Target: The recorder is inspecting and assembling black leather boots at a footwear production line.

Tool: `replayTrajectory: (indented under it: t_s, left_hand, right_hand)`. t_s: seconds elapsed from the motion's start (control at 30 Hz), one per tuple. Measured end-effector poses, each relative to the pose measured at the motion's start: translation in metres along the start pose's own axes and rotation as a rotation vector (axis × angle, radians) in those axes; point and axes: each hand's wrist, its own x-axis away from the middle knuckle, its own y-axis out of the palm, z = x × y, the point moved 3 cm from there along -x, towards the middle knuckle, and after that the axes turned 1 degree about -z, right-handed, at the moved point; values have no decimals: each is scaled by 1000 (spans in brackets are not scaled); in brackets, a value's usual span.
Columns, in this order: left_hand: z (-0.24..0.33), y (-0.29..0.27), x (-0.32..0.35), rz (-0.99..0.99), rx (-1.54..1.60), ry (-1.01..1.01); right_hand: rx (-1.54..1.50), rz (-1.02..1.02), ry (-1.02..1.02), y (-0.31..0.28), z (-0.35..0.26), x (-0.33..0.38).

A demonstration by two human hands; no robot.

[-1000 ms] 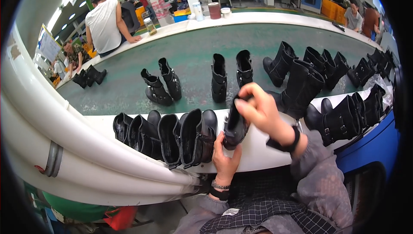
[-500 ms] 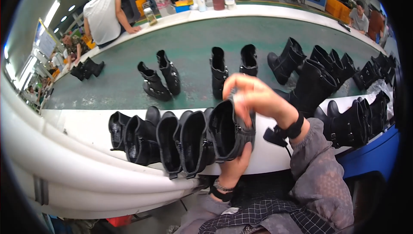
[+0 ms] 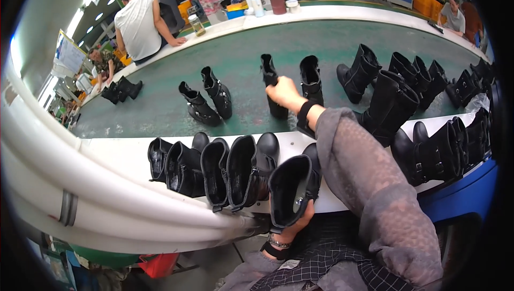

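Note:
My left hand [image 3: 302, 219] grips a black ankle boot [image 3: 289, 192] from below and its right side, near the table's front edge. The boot's opening tilts toward me, showing the dark lining. Farther off, my right hand [image 3: 285, 93] has its fingers closed on another black boot [image 3: 278, 110], which stands on the green surface; the hand hides part of its shaft. Just right of that stands a similar boot [image 3: 311, 77] with metal trim. To the left of the held boot, several black boots [image 3: 241, 170] are lined up along the white ledge, openings toward me.
Across the green surface [image 3: 160, 98] stand a pair of buckled boots [image 3: 217, 96] and taller black boots [image 3: 388, 104]. More boots [image 3: 428, 157] crowd the right ledge. A thick white curved pipe [image 3: 134, 205] runs along the left. People sit at the far edge.
My right hand has left the near boot and reached forward to a boot on the green surface. The near boot, in my left hand, has moved slightly down and toward me.

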Motion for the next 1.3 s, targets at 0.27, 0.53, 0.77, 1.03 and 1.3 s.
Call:
replayTrajectory:
  t_s: [0.27,0.53,0.77,1.03,1.3]
  left_hand:
    - [-4,-18,-19,-85,389,-260]
    - [12,-22,-31,-111,477,-257]
    - [35,-2,-15,9,973,-636]
    - [54,22,14,258,1426,-922]
    - [61,36,18,255,1547,-928]
  right_hand:
    - [-179,-47,-237,-153,-30,133]
    - [81,-81,84,-209,30,321]
    - [-494,208,-40,-187,101,337]
    - [-1155,347,269,-174,145,374]
    - [-1331,364,248,-161,152,397]
